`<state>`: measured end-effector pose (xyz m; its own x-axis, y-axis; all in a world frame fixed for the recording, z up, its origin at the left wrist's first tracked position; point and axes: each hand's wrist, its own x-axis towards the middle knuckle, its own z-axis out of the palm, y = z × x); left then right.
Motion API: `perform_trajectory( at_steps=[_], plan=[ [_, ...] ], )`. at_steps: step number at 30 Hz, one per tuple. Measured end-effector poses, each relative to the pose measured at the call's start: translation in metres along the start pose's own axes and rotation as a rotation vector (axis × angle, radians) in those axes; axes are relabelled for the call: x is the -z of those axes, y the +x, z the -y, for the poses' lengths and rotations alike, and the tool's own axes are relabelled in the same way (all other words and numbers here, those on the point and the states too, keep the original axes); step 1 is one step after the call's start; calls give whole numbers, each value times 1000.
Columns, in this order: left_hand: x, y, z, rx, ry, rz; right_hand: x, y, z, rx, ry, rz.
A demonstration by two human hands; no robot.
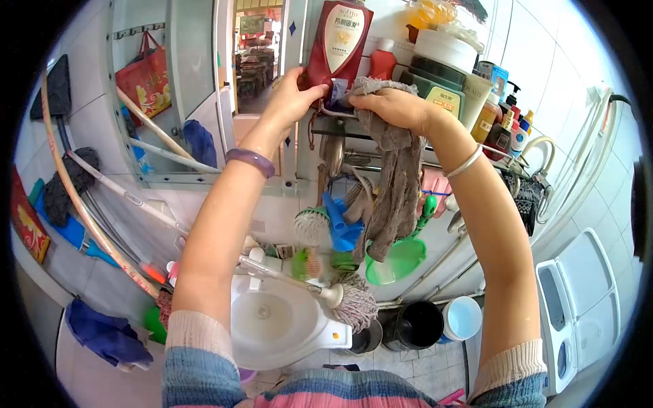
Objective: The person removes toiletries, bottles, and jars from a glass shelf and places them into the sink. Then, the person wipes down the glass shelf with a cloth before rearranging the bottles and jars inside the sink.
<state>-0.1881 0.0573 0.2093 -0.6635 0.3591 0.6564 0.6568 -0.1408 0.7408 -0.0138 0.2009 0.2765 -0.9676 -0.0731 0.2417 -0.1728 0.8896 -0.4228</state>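
At the top of the head view, my left hand [289,102] grips the lower left side of a dark red shampoo bottle [343,34] with a cream label. Its thumb lies across the front edge, and the fingers behind are partly hidden. My right hand [394,109] is closed on a wet-looking grey rag [394,183] that hangs down in long folds. The bunched top of the rag touches the shelf beside the bottle's base. A small red bottle [383,60] stands just behind my right hand.
To the right, the wall shelf carries a white round tub [445,51], a green bottle [442,95] and several pump bottles. Below are a squat toilet [265,313], a mop head [355,309], a black bucket [418,325] and a green basin [398,262]. A washing machine [578,306] stands right.
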Motion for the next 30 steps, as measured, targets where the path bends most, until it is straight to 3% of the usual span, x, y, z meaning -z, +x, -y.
perform_trajectory(
  at_steps=[2,5,9,13,16,17,21,26,30],
  plan=[
    [-1,1,4,-16,1,-17,2,0,5,-23,-116,16],
    [3,-30,-51,127,-308,91,0,4,4,-45,-297,19],
    [3,-13,-49,94,48,69,-3,5,-5,-20,-249,-63],
    [8,-3,-53,11,174,178,-7,14,-15,-20,-201,-115],
    [4,0,-49,3,321,45,-6,7,-6,-46,-196,-126],
    [6,4,-47,59,270,82,-7,11,-15,25,-150,-138],
    [4,1,-59,136,119,152,-4,6,-7,-34,-114,-129],
    [0,9,-50,122,91,148,-9,-5,-5,81,-10,-203],
    [-4,10,-55,118,100,147,-9,-6,1,2,-14,-228]
  ],
)
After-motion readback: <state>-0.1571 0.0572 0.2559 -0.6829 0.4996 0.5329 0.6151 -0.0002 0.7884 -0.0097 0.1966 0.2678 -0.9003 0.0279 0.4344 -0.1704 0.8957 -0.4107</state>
